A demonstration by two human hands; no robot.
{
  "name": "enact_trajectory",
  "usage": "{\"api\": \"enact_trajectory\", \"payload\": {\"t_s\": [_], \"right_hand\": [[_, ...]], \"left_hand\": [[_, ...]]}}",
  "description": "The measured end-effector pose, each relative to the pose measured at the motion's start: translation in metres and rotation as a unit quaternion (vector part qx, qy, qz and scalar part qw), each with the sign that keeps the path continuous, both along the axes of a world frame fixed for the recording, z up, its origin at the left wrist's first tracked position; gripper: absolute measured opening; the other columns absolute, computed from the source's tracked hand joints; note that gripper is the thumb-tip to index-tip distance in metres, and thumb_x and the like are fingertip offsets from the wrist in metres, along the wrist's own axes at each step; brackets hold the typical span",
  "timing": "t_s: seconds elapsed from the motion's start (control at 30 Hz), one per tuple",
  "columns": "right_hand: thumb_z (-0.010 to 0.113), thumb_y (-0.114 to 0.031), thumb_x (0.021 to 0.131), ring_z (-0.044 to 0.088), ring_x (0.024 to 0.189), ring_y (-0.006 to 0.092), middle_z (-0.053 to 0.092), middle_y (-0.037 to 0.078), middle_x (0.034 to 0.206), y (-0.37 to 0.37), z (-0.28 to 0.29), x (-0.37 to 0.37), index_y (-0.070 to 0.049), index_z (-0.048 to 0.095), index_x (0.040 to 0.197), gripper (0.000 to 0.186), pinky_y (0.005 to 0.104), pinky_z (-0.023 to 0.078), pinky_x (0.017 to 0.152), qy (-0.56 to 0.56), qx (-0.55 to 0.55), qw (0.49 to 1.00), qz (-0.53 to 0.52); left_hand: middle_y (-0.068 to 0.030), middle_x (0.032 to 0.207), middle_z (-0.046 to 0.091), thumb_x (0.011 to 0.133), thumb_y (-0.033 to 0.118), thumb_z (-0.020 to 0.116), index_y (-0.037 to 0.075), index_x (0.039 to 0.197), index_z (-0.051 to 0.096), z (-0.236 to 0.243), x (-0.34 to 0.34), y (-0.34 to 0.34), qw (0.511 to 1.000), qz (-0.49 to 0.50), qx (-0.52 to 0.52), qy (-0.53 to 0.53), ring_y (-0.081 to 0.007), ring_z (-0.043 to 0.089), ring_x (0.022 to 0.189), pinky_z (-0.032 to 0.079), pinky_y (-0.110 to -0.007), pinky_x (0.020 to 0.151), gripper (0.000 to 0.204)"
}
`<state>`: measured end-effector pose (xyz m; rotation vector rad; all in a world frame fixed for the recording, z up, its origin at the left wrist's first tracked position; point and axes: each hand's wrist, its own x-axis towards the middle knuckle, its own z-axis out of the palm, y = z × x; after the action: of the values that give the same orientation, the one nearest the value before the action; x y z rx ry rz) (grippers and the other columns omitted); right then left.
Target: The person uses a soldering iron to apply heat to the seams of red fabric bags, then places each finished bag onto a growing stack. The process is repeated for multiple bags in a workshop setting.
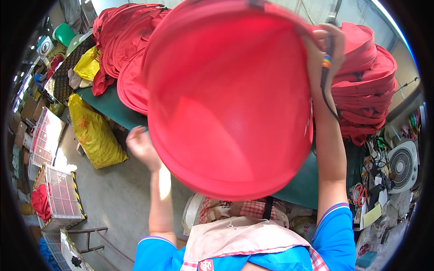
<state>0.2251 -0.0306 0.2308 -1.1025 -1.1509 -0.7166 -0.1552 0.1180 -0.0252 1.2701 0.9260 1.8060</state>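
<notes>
The left hand (pixel 142 147), fingers loosely bent and empty, is at eight o'clock beside a red round fabric piece (pixel 235 104), itself toward twelve o'clock. At its two o'clock, the right hand (pixel 330 50) curls round a black cabled tool (pixel 326 62); whether it also grips the rim, I cannot tell.

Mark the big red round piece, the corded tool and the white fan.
Red round piece (pixel 229 106), head view: middle of its broad face.
Corded tool (pixel 326 61), head view: its rainbow-coloured band.
White fan (pixel 401 167), head view: its front grille.
</notes>
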Motion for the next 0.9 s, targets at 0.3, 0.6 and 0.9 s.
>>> {"api": "enact_trajectory", "payload": {"t_s": [0.3, 0.6, 0.9], "right_hand": [[0.075, 0.004, 0.085, 0.065, 0.109, 0.0255, 0.064, 0.018, 0.13, -0.019, -0.062, -0.039, -0.003, 0.055, 0.116, 0.037, 0.0324, 0.05, 0.094, -0.147, -0.09, 0.984, 0.04], [0.075, 0.001, 0.086, 0.066, 0.113, 0.0365, 0.061, 0.021, 0.137, 0.006, -0.129, -0.064, -0.003, 0.052, 0.114, 0.037, 0.0382, 0.055, 0.089, -0.062, -0.159, 0.973, 0.156], [0.074, -0.015, 0.09, 0.056, 0.13, 0.0311, 0.063, 0.012, 0.139, -0.083, -0.196, 0.012, -0.012, 0.058, 0.115, 0.03, 0.0591, 0.02, 0.118, -0.094, -0.301, 0.914, -0.253]], "left_hand": [[-0.0137, 0.152, 0.046, 0.099, 0.038, 0.06, 0.006, 0.152, 0.035, 0.036, 0.164, -0.125, 0.848, -0.49, -0.132, -0.152, -0.0282, 0.045, 0.14, 0.037, -0.047, 0.116, 0.067], [-0.0093, 0.136, 0.059, 0.077, 0.005, 0.083, 0.003, 0.144, 0.045, 0.028, 0.13, -0.105, 0.789, -0.548, -0.268, -0.072, -0.0228, 0.058, 0.125, 0.047, -0.037, 0.106, 0.077], [-0.0073, 0.128, 0.063, 0.078, 0.009, 0.084, 0.002, 0.133, 0.055, 0.01, 0.141, -0.099, 0.838, -0.498, -0.223, 0.025, -0.0194, 0.06, 0.117, 0.048, -0.035, 0.1, 0.063]]}}
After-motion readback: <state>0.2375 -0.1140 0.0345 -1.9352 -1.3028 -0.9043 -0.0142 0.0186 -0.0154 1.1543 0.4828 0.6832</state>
